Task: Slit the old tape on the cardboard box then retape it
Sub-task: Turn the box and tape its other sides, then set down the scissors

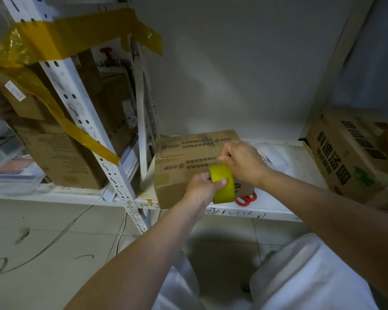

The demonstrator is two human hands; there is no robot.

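The left hand (203,186) grips the yellow tape roll (223,183) at the near edge of the cardboard box (188,159) on the shelf (278,209), while the right hand (242,162), directly beyond, pinches its free end, seam running left-right.

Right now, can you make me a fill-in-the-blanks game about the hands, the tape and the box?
1. The left hand holds a roll of ____ tape.
2. The right hand pinches the tape's loose end above the brown ____ box.
3. The red-handled ____ lie on the white metal shelf, right of the box.

Missing words: yellow; cardboard; scissors
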